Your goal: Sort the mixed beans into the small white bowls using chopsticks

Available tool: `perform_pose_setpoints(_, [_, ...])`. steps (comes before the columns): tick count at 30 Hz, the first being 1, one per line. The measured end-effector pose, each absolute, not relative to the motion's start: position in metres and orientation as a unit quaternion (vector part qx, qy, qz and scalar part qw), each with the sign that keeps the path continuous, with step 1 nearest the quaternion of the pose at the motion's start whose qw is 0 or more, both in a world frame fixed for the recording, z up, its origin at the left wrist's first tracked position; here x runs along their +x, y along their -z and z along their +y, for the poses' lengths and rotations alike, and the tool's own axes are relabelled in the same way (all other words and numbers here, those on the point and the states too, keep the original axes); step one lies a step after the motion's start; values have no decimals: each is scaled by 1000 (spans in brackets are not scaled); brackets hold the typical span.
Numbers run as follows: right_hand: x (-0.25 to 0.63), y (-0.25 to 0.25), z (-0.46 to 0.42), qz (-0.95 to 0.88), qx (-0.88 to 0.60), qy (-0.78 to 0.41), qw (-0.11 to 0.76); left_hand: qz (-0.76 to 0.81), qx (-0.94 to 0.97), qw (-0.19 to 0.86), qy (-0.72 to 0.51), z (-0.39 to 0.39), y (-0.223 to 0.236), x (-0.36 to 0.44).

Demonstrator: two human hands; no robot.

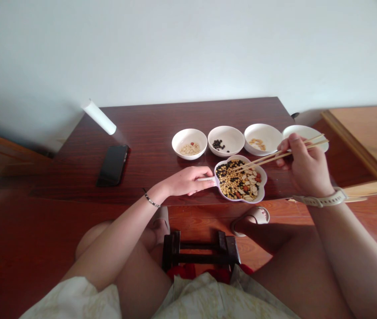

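Observation:
My left hand (pixel 191 180) grips the short handle of a flower-shaped dish (pixel 263 186) at the table's front edge. Mixed yellow beans, black beans, pale flat seeds and a few reddish nuts (pixel 240 181) fill this dish. In my right hand (pixel 303 161) is a pair of chopsticks (pixel 265 160), their tips down among the beans. Behind the dish, white bowls stand in a row: one bowl (pixel 179 138) with pale seeds and a reddish nut, another (pixel 233 135) with black beans, a third (pixel 264 132) with yellowish pieces. A fourth bowl (pixel 300 131) is partly hidden by my right hand.
The dark wooden table (pixel 148 128) backs onto a pale wall. A black phone (pixel 112 165) lies on its left, with a white cylinder (pixel 99 117) behind it. Lighter wooden furniture (pixel 364 128) stands at the right. A dark stool (pixel 200 252) shows between my legs.

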State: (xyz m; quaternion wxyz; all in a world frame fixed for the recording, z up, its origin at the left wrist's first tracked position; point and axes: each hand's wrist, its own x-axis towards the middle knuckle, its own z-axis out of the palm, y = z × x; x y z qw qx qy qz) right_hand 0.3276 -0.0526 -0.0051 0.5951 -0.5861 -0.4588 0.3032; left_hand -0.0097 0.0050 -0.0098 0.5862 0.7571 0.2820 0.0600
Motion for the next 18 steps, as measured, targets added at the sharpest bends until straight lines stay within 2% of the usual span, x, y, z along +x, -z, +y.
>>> perform_pose_setpoints(10, [331,3,-54,-452,-579,-304,607,279,760,583,-65,5,9,-10])
perform_pose_setpoints(18, [329,4,-55,-464,-603,-286,582,281,757,587,-65,4,9,-10])
